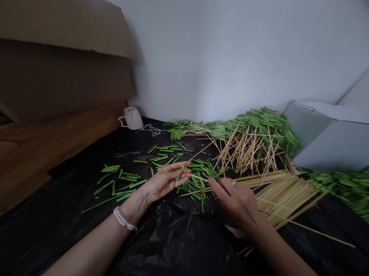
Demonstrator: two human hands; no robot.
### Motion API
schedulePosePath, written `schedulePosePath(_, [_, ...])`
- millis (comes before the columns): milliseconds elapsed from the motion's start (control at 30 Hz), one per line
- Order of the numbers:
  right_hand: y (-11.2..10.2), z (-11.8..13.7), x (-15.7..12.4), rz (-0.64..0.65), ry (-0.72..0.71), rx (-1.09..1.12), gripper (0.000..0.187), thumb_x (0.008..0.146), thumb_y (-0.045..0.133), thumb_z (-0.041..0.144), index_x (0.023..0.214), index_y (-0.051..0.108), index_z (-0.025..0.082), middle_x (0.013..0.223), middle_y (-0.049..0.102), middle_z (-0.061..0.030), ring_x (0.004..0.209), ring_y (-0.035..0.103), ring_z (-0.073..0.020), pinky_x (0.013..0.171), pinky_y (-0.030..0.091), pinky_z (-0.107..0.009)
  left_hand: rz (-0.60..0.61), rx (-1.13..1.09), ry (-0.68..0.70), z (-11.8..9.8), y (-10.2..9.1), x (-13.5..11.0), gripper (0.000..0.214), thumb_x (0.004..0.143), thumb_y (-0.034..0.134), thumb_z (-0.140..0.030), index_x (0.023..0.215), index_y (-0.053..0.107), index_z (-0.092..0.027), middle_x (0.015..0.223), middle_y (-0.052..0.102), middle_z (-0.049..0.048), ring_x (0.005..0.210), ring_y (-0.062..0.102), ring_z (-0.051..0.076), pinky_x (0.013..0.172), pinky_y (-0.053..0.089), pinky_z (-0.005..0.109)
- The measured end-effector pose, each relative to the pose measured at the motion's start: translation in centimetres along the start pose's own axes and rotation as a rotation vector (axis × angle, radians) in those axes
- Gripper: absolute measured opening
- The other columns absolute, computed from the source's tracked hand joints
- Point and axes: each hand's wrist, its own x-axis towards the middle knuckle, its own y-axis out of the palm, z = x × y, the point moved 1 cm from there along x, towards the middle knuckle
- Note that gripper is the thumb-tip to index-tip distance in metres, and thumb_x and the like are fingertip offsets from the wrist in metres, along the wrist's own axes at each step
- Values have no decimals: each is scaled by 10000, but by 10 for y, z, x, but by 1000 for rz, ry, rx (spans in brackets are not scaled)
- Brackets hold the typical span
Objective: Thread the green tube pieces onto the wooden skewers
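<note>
My left hand (162, 182) is closed in a pinch on a short green stem piece (183, 169), palm turned partly up, a beaded bracelet at the wrist. A thin wooden skewer (199, 178) runs between my two hands. My right hand (237, 200), with a ring on one finger, grips this skewer, its left end reaching the left fingertips. Whether the tip has entered the stem piece I cannot tell. Beneath and beyond the hands lies a loose heap of cut green stems (201, 168). Beside my right hand is a spread of bare skewers (288, 197).
Black plastic sheeting (173, 240) covers the work surface. Against the wall lies a pile of skewers loaded with green pieces (262, 121), with another green pile (351, 192) at right. A white mug (132, 119), a large cardboard box (62, 49) and a pale box (333, 133) stand around.
</note>
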Motion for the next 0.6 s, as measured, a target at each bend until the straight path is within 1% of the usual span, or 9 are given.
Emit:
schedulePosePath(67, [1,0,-2,1,43,-3,437,882,389,49,1299,502,112,855,624,-54,728,508,-153,624,354,-284,44,8,-9,3,1,-1,373,803,707,-140,1172,663,-166,1090,698,98,932,667,144,892,512,270])
schedulePosePath(133, [3,0,-3,4,61,27,498,868,369,36,1357,444,90,895,632,-76,781,527,-165,671,387,-291,50,37,-12,6,1,0,333,793,725,-172,1122,680,-172,1145,687,101,925,676,145,838,528,251])
schedulePosePath(200, [4,1,-4,25,50,45,513,859,366,32,1364,440,89,903,633,-82,795,534,-172,686,399,-298,30,54,-17,9,0,1,286,768,752,-183,1048,698,-161,1114,704,99,884,687,136,796,533,223])
schedulePosePath(267, [5,2,-4,63,30,19,497,856,375,37,1337,477,111,860,628,-60,728,524,-160,641,386,-293,3,60,-25,9,0,1,284,751,770,-194,1023,699,-151,1030,729,94,853,696,133,776,537,210])
schedulePosePath(333, [7,4,-5,109,25,-20,486,853,389,43,1313,510,142,798,615,-31,647,499,-141,586,354,-285,-10,70,-35,9,1,0,316,756,769,-221,1052,688,-146,974,738,96,847,704,141,754,543,203])
schedulePosePath(400, [8,6,-6,137,32,-42,492,843,404,40,1302,528,167,760,609,-13,593,476,-121,557,325,-277,-7,73,-37,7,3,-1,351,770,757,-237,1098,671,-146,969,738,102,857,708,153,746,548,204])
schedulePosePath(467, [9,7,-7,150,38,-48,497,833,418,32,1295,537,173,762,617,-13,575,472,-110,550,310,-275,15,60,-32,6,6,-3,373,784,744,-225,1136,657,-138,981,735,111,888,706,162,788,547,218])
schedulePosePath(600, [10,8,-8,159,45,-37,483,837,424,32,1290,535,161,777,621,-12,568,479,-114,542,296,-284,56,22,-25,3,10,-5,390,782,728,-132,1163,646,-129,1024,726,112,980,684,179,926,513,281])
